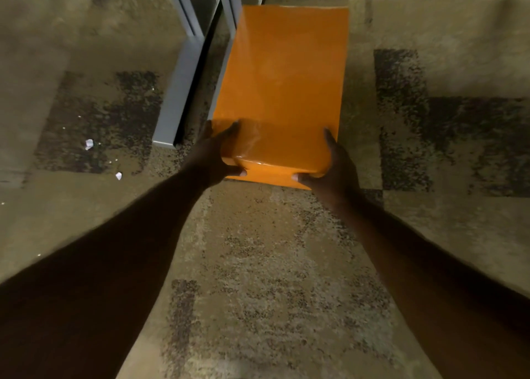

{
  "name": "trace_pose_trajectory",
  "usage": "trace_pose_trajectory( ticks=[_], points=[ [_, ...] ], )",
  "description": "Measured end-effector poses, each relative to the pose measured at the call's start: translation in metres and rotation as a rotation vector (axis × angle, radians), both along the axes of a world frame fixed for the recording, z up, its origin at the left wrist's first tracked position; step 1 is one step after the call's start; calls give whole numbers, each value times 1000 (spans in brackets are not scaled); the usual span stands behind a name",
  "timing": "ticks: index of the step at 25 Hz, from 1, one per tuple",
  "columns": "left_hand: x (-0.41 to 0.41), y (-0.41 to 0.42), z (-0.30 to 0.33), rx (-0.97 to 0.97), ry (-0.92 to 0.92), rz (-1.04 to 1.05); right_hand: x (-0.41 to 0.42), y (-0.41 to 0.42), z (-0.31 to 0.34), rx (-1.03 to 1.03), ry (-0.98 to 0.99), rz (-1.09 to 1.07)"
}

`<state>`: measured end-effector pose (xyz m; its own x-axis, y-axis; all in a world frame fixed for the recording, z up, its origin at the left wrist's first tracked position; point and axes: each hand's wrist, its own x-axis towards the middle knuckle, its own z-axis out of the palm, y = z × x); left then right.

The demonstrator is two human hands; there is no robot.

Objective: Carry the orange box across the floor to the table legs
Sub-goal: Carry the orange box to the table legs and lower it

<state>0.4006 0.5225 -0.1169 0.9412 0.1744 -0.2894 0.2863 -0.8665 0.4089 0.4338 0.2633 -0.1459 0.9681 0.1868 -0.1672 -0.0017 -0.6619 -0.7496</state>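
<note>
Fingers [228, 133] of both hands grip orange box [282, 91] (near end) beside table legs [177, 97].

The orange box [282, 91] is a long, glossy rectangular block with rounded near corners and a smooth, slightly reflective top face. It sits just above frame centre, its length running from 6 toward 12 o'clock. The grey metal table legs [183, 71] stand just beside its long edge at 9 o'clock, with a floor rail lying parallel to that edge.
</note>
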Motion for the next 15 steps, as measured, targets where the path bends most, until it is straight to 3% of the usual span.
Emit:
trace_pose_trajectory(
  ticks=[15],
  points=[
    [11, 1, -8, 26, 14, 33, 15, 4, -1, -58, 31, 48]
  ],
)
